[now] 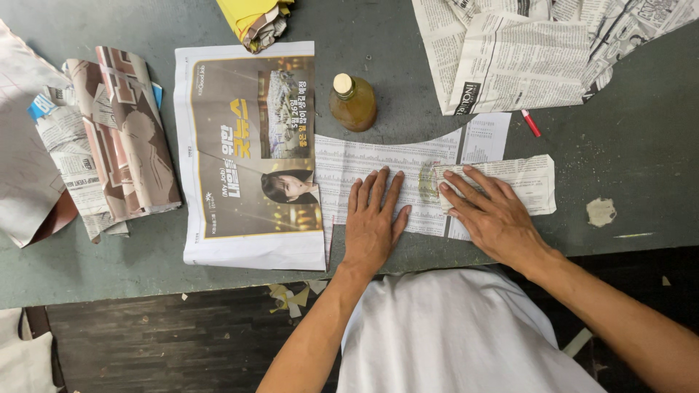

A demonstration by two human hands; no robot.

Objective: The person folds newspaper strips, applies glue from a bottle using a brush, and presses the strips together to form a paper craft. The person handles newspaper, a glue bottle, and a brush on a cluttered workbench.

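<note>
So, both hands down flat on a cut piece of newspaper (pixel 393 175) lying on the grey-green table (pixel 641 160), right at the near edge. Left hand (pixel 373 218) spread wide, palm down, fingers fanned out over the middle of the sheet, gripping nothing. Right hand (pixel 489 211) also opened out and pressed flat, fingertips resting on a folded flap (pixel 524 182) of the same sheet, over toward its right end. Shiny wet-looking smear (pixel 429 182) showing on the paper between the two hands, just beside the right fingertips. Couldn't tell what the smear was.

Just behind the sheet, a small amber bottle (pixel 354 103) with a pale cap, standing upright and near the paper's curved top edge. Left of the sheet and touching or slightly overlapping it, a full colour newspaper page (pixel 247 156) laid out flat. Further left, a folded stack of papers (pixel 124 138), brownish print on top. Top middle, a crumpled yellow wad (pixel 255 18) at the table's far edge. Top right, loose black-and-white newspaper pages (pixel 524 51) piled up, with a red marker (pixel 531 123) lying just below them. Small torn scrap (pixel 601 212) off to the right, well apart from the hands. White shirt (pixel 459 335) filling the bottom of the view.
</note>
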